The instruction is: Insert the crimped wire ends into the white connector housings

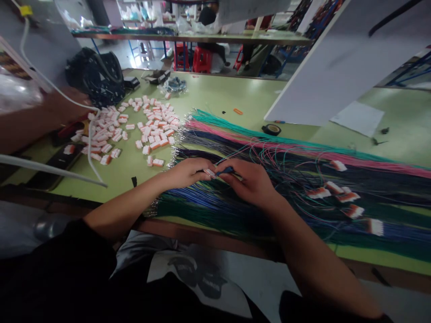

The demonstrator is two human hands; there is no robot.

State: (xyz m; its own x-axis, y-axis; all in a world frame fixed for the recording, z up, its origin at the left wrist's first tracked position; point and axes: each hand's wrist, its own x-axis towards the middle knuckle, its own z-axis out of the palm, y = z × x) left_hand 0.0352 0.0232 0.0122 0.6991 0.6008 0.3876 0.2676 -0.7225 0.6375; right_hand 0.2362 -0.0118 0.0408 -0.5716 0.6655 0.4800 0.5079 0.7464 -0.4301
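My left hand [188, 172] pinches a small white-and-orange connector [210, 172] between thumb and fingers above the wire bundles. Close against it, my right hand [249, 179] is closed on a dark blue piece [225, 171], probably wire; its exact form is hard to make out. Thin green and pink wires [235, 154] run near the fingers. Beneath both hands lie long bundles of wires [208, 202] in green, pink, black and blue, their metal-tipped ends [178, 143] toward the left. Loose connectors [156, 125] are heaped to the left of the bundles.
Connectors with wires in them [352, 211] lie on the bundles at right. Black tape [271, 129] and an orange ring [238, 111] sit farther back. A white panel [316, 67] slants up at right. A white cable [90, 148] hangs at left near a dark bag [96, 74].
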